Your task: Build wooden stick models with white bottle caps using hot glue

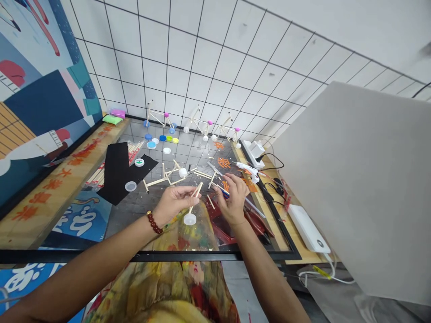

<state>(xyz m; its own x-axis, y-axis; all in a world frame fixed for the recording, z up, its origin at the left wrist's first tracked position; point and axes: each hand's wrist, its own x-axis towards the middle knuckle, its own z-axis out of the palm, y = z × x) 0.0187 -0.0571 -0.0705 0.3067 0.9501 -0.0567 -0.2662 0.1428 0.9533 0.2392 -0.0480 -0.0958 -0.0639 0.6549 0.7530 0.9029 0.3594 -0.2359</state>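
Observation:
My left hand (177, 202) pinches a pair of pale wooden sticks (196, 193) joined in a narrow V. A white bottle cap (190, 219) sits at their lower end, nearest me. My right hand (234, 197) hovers to the right with thumb and fingers apart, and nothing shows between them. Just left of its thumb lies a short loose stick (210, 202). Beyond both hands, a partly joined stick frame (161, 181) with a white cap (182, 172) rests on the glossy tabletop. A white glue gun (248, 171) lies past my right hand.
Several stick models with caps (198, 123) stand along the tiled wall. Loose coloured caps (163, 138) and black sheets (116, 175) lie at left. Red-handled pliers (257, 220), a power strip (252, 154) and a white power bank (308, 229) are at right, beside a large pale panel (357, 188).

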